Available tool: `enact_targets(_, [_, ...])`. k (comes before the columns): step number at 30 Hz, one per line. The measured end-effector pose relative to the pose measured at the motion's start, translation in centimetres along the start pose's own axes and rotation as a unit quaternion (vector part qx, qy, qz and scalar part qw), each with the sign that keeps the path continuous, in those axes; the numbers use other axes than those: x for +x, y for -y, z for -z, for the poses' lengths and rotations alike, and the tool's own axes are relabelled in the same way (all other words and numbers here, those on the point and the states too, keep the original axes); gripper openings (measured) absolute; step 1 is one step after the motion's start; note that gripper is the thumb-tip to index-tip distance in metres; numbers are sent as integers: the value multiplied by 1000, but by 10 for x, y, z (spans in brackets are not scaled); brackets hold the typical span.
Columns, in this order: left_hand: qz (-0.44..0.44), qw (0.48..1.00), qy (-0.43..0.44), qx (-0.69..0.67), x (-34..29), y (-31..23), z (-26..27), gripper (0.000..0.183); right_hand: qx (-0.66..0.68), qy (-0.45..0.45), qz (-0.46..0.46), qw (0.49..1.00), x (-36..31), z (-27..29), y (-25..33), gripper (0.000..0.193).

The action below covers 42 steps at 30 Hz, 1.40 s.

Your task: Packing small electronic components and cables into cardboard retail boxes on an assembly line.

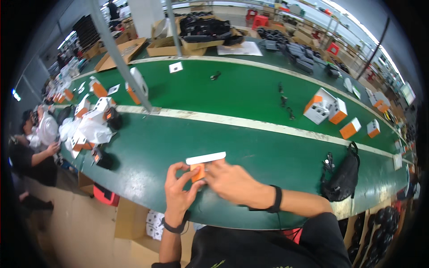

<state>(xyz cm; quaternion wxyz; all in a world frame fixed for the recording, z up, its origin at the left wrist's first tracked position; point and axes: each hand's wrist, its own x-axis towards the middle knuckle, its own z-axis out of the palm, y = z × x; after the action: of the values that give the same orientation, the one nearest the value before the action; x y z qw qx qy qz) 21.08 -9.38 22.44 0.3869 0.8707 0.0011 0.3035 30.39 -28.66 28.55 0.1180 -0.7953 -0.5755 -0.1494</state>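
Left hand (178, 185): pinching a small orange-and-white cardboard box (197, 174).
Right hand (232, 181): bending its fingers beside it; cannot tell whether gripping.
Box position: staying over the dark-green tabletop (147, 147).
Box progress: a flat white strip (206, 158) is crossing its top; closure isn't showing.
Box lettering: nothing is reading legibly.

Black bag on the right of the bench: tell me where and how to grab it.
Take the black bag with the right hand, the nearer one, probably around its slim far end, just below the strap loop. Come down from above: it lies lengthwise with the wider end toward the person, and a cable bundle lies close on its left.
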Motion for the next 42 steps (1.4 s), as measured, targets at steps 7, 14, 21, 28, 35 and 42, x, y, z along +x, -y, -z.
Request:
enact_targets(7, [-39, 997, 42, -47, 30, -9, 6, 23, 122, -147, -49, 980, -54, -19, -17, 32])
enact_targets(14, [-112, 981, 107, -118, 27, 10, 16, 52, 204, -185, -103, 956, -60, -29, -25, 17])
enact_targets(21, [-136, 987, 74, -50, 24, -1, 6, 37, 295, -228, -204, 905, -61, -38, -17, 26])
enact_targets(28, [-160, 980, 121, -9, 31, -1, 16, 36, 184, -152, -27, 971, -52, -23, -39, 39])
enact_targets(35, [-172, 977, 128, 2, 24, 4, 14, 39, 189, -162, 24, 968, -50, -23, -46, 25])
enact_targets(42, [-111, 985, 128, -19, 24, 4, 12, 44, 243, -115, -3, 963, -47, -20, -44, 27])
